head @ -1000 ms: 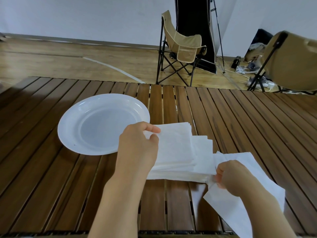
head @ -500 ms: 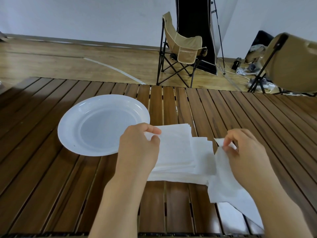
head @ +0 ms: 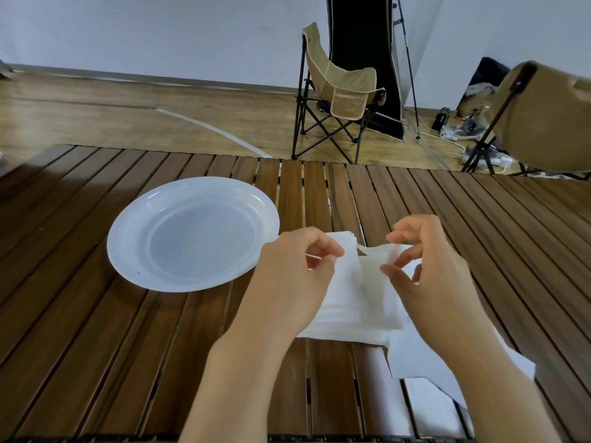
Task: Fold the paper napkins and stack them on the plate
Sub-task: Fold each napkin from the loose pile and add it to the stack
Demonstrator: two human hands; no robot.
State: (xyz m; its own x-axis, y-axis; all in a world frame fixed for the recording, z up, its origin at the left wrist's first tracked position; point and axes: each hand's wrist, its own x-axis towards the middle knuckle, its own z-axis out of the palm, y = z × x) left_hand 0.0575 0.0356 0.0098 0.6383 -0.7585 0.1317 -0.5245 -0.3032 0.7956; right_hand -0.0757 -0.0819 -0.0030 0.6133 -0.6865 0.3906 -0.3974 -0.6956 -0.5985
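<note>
Near the table's (head: 96, 330) front edge, right of centre: napkin stack (head: 351, 314) lies flat on the slats, just right of the plate (head: 134, 251), not on it. Plate holds nothing, so no napkin delivered yet

Change over the last second: right hand (head: 428, 276) had a loose napkin (head: 425, 356) low at the stack's front-right corner, then carried its edge up and left. Now that edge sits over the stack top, pinched between right thumb and fingers; the rest trails back toward the front-right of the table

Left hand (head: 291, 282): was resting on the stack's left side, fingers curled at the top sheets. Now it's raised, thumb and forefinger pinching what looks like the same napkin's near edge, facing the right hand

Read: both hands now pinch one sheet, so the fold looks to be starting, no crease visible yet. Stack and plate haven't shifted between frames
</note>
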